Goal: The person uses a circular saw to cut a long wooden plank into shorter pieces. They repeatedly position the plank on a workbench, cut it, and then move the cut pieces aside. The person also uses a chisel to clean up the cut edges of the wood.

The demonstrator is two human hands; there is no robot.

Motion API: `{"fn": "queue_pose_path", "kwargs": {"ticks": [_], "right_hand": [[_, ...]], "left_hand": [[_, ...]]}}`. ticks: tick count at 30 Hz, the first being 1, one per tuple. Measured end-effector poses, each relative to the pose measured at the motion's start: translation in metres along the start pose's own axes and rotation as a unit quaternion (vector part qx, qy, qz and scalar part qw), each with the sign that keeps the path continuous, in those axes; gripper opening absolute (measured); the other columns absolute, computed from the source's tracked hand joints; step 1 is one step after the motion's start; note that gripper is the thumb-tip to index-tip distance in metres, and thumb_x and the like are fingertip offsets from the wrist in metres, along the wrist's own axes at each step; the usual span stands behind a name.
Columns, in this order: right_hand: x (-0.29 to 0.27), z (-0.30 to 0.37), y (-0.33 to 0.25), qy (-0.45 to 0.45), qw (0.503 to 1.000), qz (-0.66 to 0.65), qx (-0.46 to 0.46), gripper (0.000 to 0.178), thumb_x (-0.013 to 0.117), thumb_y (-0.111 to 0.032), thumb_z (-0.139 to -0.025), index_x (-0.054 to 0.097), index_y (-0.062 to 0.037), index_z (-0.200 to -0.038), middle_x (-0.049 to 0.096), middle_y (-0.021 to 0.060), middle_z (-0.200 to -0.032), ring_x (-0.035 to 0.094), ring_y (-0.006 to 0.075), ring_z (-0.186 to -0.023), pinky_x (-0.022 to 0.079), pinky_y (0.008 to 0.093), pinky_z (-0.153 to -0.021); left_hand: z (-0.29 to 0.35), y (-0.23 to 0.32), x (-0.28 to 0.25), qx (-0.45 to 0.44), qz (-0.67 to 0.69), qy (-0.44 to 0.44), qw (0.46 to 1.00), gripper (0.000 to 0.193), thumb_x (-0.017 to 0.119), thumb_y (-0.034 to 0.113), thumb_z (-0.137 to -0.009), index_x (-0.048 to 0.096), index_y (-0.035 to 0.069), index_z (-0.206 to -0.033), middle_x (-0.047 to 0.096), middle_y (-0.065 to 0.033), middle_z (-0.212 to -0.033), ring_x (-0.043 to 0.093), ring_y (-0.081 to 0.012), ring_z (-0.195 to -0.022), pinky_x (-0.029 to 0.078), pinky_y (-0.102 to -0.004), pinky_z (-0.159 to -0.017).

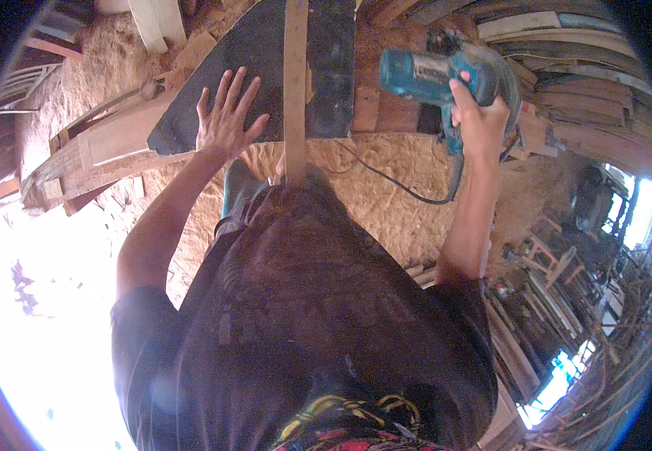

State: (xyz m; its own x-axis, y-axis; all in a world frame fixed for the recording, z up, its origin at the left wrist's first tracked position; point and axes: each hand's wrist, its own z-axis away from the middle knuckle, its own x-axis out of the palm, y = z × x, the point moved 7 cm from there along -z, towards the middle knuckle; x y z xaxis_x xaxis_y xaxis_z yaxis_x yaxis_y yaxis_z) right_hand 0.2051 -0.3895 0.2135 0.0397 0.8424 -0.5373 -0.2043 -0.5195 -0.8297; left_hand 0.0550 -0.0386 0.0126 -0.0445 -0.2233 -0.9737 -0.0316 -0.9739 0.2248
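Note:
My left hand [226, 120] lies with fingers spread on the near left part of a dark, flat board [251, 52]. Along that board runs a narrow wooden strip [295, 83], its near end reaching toward my body. In my right hand [479, 120] is a teal power saw [427, 74], my fingers wrapped round its handle. The saw is held to the right of the board, apart from the strip. Its blade is hidden from this side. A dark power cord [409, 190] hangs from the handle and loops to the left below the board.
Stacked planks [581, 98] crowd the far right. At the left, a long timber piece [108, 143] lies beside the board. Sawdust [393, 165] covers the ground near my legs. More lumber [551, 301] leans and lies at the lower right. Bright light washes out the lower left.

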Motion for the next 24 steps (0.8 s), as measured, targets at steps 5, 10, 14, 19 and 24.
{"fn": "queue_pose_path", "kwargs": {"ticks": [5,10,14,19,24], "right_hand": [[-0.035,-0.018,0.082,0.058,0.981,0.184,-0.016,0.038,0.082,-0.025,-0.086,0.069,0.0031,-0.107,0.071,0.0171,-0.092,0.064,0.0299,-0.079,0.048,0.0395,-0.074],[-0.033,-0.012,0.087,0.088,0.961,0.256,-0.061,0.046,0.082,-0.033,-0.085,0.071,0.0064,-0.105,0.074,0.0281,-0.102,0.071,0.0454,-0.096,0.055,0.0482,-0.089],[-0.025,-0.005,0.080,0.087,0.955,0.272,-0.076,0.048,0.082,-0.034,-0.084,0.070,0.0079,-0.105,0.074,0.0283,-0.101,0.071,0.0459,-0.097,0.054,0.0467,-0.089],[-0.010,-0.007,0.076,0.059,0.947,0.317,-0.012,0.051,0.081,-0.040,-0.085,0.070,0.0065,-0.103,0.073,0.0296,-0.096,0.071,0.0461,-0.097,0.055,0.0477,-0.086],[-0.002,-0.006,0.089,0.036,0.952,0.303,-0.004,0.056,0.079,-0.049,-0.085,0.071,0.0037,-0.102,0.073,0.0283,-0.094,0.071,0.0455,-0.097,0.055,0.0496,-0.085]], "left_hand": [[0.001,0.001,-0.004,0.014,0.005,0.025,1.000,0.076,0.050,0.060,-0.101,0.025,0.030,-0.166,0.016,-0.0031,-0.174,0.013,-0.0253,-0.161,0.011,-0.0598,-0.125],[0.000,0.000,-0.002,0.011,-0.010,0.006,1.000,0.076,0.052,0.059,-0.100,0.026,0.029,-0.165,0.017,-0.0040,-0.174,0.015,-0.0268,-0.160,0.012,-0.0611,-0.124],[0.003,0.000,-0.005,0.023,0.002,0.020,1.000,0.078,0.055,0.058,-0.098,0.028,0.028,-0.165,0.020,-0.0054,-0.173,0.017,-0.0280,-0.160,0.012,-0.0618,-0.123],[-0.002,0.001,-0.003,0.021,-0.002,0.023,1.000,0.078,0.057,0.056,-0.097,0.031,0.027,-0.164,0.021,-0.0065,-0.173,0.019,-0.0288,-0.159,0.011,-0.0608,-0.123],[-0.004,0.000,-0.002,0.020,-0.010,0.021,1.000,0.077,0.057,0.055,-0.097,0.032,0.026,-0.164,0.022,-0.0069,-0.173,0.018,-0.0291,-0.159,0.010,-0.0611,-0.123]]}}
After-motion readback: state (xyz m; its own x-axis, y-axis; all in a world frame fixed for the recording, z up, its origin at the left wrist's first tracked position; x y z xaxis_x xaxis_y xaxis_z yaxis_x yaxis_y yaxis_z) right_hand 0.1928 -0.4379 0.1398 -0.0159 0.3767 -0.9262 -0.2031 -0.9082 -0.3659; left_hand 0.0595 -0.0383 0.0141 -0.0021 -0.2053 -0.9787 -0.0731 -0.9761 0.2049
